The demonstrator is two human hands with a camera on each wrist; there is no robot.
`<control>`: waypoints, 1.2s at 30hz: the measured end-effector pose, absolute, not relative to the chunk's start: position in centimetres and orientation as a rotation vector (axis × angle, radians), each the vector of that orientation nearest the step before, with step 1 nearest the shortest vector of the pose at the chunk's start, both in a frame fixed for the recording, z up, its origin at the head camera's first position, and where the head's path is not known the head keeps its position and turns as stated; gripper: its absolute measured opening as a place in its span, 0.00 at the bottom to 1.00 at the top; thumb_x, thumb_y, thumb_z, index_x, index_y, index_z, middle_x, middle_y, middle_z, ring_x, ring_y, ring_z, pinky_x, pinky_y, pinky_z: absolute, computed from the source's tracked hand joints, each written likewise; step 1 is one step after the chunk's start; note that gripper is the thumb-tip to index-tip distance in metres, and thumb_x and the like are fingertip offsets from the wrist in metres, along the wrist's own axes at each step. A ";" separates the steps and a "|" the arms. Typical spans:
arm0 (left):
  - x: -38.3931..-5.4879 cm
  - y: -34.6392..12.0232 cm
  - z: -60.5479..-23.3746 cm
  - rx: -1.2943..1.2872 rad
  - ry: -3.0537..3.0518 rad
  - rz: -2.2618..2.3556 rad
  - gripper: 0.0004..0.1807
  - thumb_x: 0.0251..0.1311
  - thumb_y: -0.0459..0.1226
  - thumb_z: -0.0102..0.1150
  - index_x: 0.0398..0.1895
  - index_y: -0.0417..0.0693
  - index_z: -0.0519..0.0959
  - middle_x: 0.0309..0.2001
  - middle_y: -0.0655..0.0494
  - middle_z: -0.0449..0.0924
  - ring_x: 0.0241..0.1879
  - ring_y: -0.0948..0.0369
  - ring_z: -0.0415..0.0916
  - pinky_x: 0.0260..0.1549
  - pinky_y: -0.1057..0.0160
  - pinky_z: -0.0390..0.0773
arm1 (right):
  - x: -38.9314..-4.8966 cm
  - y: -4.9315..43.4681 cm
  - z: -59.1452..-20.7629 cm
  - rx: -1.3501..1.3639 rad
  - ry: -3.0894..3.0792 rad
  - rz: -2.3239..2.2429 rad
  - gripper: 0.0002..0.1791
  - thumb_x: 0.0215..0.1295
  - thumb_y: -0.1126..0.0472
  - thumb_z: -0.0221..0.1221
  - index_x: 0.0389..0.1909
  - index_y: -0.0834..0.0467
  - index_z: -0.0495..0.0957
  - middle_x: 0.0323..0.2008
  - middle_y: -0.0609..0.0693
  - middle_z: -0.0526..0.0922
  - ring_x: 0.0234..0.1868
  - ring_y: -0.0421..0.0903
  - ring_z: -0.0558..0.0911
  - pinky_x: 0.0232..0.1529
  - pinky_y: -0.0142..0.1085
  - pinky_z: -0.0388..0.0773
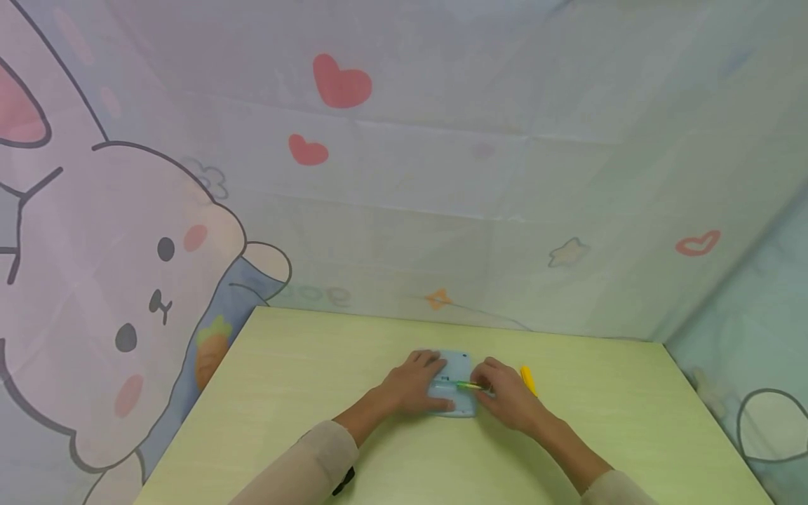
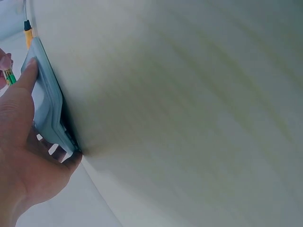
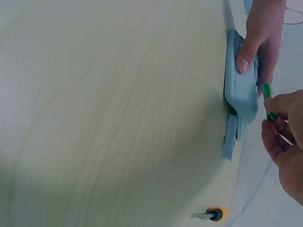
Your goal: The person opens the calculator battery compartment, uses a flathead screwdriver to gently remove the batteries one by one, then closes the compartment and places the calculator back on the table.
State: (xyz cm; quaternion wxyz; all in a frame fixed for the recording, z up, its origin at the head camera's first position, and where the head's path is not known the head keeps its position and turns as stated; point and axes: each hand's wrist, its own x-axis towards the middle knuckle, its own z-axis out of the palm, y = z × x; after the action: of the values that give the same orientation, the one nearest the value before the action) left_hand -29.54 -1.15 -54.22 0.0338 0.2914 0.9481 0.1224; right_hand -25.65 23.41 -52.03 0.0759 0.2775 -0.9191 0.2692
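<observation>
A flat light blue plastic device (image 1: 463, 404) with rounded corners lies on the table, a long recess across its upper face; its exact kind is not clear. My left hand (image 1: 412, 384) grips its left part, thumb and fingers spread across it. In the right wrist view, that thumb presses on the device (image 3: 244, 90). Between thumb and fingertips, my right hand (image 1: 506, 394) pinches a small green battery (image 3: 269, 105) over the device's right side. A light blue strip (image 3: 229, 137) sits by the device's edge in the right wrist view.
A yellow-handled screwdriver (image 1: 528, 380) with a black collar and metal shaft lies just beyond my right hand on the pale wooden table (image 1: 315, 351). A printed cloth (image 1: 442, 175) hangs behind the table's back edge. Something black (image 1: 344, 482) shows beside the left sleeve.
</observation>
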 end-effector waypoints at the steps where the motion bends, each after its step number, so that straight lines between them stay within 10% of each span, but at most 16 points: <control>1: -29.6 -1.2 -54.3 0.898 2.917 0.376 0.51 0.64 0.72 0.59 0.83 0.55 0.63 0.81 0.56 0.58 0.80 0.54 0.54 0.61 0.49 0.78 | -25.6 23.5 -52.1 0.827 -2.757 0.804 0.11 0.64 0.72 0.70 0.44 0.59 0.83 0.40 0.46 0.79 0.42 0.44 0.83 0.46 0.38 0.84; 36: -29.7 -1.3 -54.6 0.904 2.913 0.412 0.51 0.64 0.72 0.59 0.83 0.56 0.63 0.81 0.56 0.58 0.80 0.54 0.55 0.60 0.50 0.78 | -25.7 24.9 -52.4 0.800 -2.753 0.826 0.09 0.64 0.73 0.70 0.39 0.57 0.84 0.37 0.45 0.78 0.37 0.39 0.79 0.41 0.37 0.83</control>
State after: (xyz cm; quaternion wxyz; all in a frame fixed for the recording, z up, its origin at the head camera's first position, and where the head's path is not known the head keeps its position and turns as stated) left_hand -29.75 -1.27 -54.63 0.0319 0.2935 0.9460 0.1339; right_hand -25.75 24.92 -52.36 0.0789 0.2674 -0.9199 0.2758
